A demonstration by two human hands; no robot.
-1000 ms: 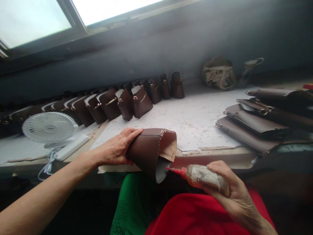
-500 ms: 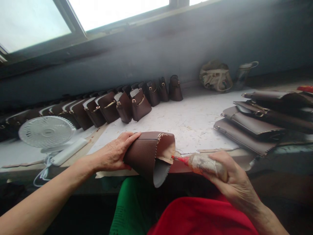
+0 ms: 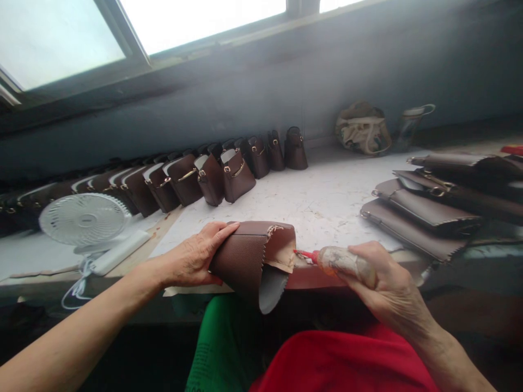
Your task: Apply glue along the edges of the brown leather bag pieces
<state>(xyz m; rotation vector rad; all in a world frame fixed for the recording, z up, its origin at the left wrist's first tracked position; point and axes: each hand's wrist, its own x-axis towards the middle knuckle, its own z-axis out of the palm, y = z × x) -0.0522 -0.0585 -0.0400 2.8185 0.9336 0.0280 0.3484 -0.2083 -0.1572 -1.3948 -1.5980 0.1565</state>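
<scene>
Near the frame's centre, the left hand [image 3: 192, 257] pinches the left end of an open-ended brown leather-look bag body [image 3: 239, 253], some fingertips hidden behind it; at centre right, the right hand [image 3: 388, 286] is curled around a grimy off-white squeeze bottle with a red nozzle [image 3: 345, 265], its tip at the bag's pale inner edge, contact hard to tell; upright dark-brown buckled bags [image 3: 182, 177] blur together at far left; flat brown toothed-edge bag bodies [image 3: 425, 204] run off the right edge.

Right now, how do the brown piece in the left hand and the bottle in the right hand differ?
The brown piece is dark and larger; the bottle is pale and slimmer. The brown piece has a wide opening, while the bottle narrows to a red nozzle. Both are held.
</scene>
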